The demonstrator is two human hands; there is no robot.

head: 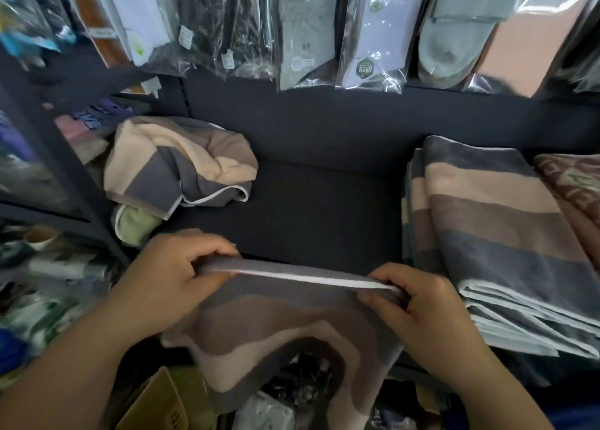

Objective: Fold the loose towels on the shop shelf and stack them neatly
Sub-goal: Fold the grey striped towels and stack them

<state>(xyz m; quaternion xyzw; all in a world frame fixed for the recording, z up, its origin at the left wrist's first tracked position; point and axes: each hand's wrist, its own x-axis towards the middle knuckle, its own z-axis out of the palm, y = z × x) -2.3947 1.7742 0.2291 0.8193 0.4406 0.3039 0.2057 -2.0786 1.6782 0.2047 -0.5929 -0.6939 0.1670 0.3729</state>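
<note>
Towel in hand: a striped towel (285, 316) in grey, brown and cream hangs in the lower centre of the frame, in front of the dark shelf (308, 209). Its white-hemmed top edge (292, 275) is drawn nearly taut between the two hands. The left hand (165, 277) pinches that edge at its left end and the right hand (422, 309) pinches it at the right end, fingers curled over the cloth. Holding the towel by both upper corners lets the body drop freely, which probably squares it for the first fold. The bare middle of the shelf lies just beyond the hem and would serve as a folding surface. At centre right, a stack of folded towels (496, 235) in the same stripes lies on the shelf with its hems facing the viewer; this is the likely destination. A patterned reddish towel (571, 186) lies against it at the far right edge. At centre left, a crumpled towel (181, 166) sits unfolded with a green towel (136, 225) just beneath it, so work remains. Packaged socks (305, 30) hang along the top of the frame. A tan basket (159, 400) shows at lower left; its contents cannot be made out.
</note>
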